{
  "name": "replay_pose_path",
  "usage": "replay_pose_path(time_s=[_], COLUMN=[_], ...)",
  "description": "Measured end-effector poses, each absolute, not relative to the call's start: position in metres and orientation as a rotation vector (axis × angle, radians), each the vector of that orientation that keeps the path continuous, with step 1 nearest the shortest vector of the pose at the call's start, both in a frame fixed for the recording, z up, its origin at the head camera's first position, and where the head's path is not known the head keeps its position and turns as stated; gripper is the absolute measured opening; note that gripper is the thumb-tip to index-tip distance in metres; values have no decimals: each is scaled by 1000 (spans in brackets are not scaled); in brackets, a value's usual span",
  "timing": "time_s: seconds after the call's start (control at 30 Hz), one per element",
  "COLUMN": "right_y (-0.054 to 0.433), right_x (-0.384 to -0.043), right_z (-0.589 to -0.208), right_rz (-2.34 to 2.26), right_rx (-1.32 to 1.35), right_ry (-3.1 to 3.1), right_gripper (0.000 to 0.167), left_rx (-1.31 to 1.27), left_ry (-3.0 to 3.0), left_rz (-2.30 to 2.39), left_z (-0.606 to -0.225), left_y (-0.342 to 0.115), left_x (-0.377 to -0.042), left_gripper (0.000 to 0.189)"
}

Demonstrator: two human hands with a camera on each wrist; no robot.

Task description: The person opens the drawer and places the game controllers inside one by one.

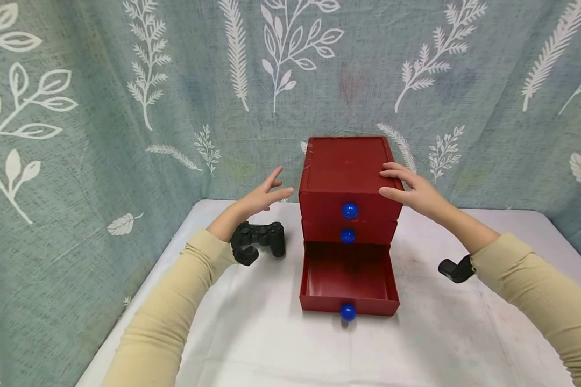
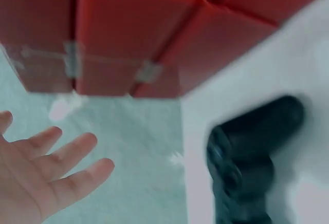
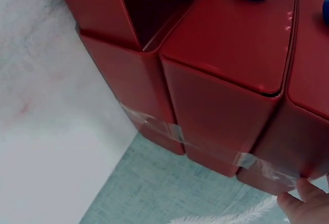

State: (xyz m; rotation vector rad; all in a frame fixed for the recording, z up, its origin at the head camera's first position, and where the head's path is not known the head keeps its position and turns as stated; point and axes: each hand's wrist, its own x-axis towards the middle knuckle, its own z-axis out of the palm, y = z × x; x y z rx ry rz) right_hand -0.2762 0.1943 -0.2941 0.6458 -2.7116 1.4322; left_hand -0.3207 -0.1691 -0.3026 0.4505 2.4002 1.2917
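Observation:
A red three-drawer cabinet (image 1: 346, 164) with round blue knobs stands on the white table. Its bottom drawer (image 1: 321, 303) is pulled out and nothing shows inside it; the upper two are closed. My left hand (image 1: 255, 201) hovers left of the cabinet, fingers spread, holding nothing. In the left wrist view, those fingers (image 2: 77, 149) are apart from the red side. My right hand (image 1: 413, 189) is at the cabinet's top right edge, fingers extended over it. The right wrist view has its fingertips (image 3: 306, 189) right by the cabinet's side, where clear tape runs across.
A black game controller (image 1: 275, 236) lies on the table left of the cabinet, partly behind my left wrist. Close behind the cabinet hangs a grey-green curtain (image 1: 348, 70) with white leaf prints, which continues along the left side of the table.

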Motion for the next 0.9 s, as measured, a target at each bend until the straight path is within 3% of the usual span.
replay_pose_path(time_s=[0.47, 0.9], right_y=[194, 194], right_x=[-275, -274], right_z=[-293, -294], right_rz=[1470, 1473], right_rx=[644, 635], right_ry=[-2724, -2742], right_gripper=[52, 54], left_rx=[392, 214], left_ry=[2740, 2764], left_rz=[796, 793], left_z=[-366, -409], left_y=[-239, -279], left_x=[-315, -312], left_gripper=[84, 96])
